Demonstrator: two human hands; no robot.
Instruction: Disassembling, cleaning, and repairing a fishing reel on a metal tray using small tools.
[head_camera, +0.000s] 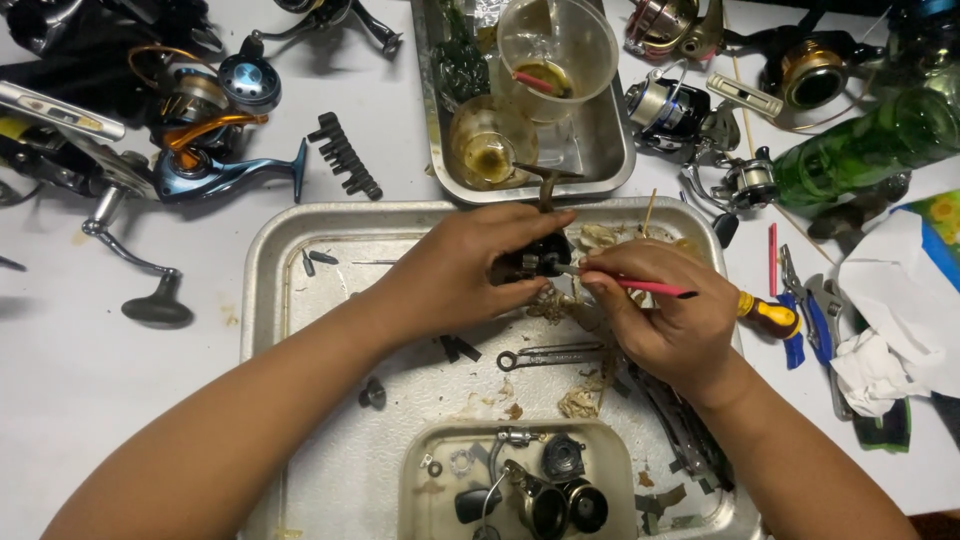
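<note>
Above the tray, my left hand clamps the small, rigid, likely greasy reel part by its body while my right hand pinches the brush.

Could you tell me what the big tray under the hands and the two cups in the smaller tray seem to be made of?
The large tray looks like bare metal, probably steel or aluminium: dull silver with a rolled rim and scuffed floor. The two cups appear to be clear plastic, since the smaller tray shows through their thin walls; both are stained with brownish residue.
</note>
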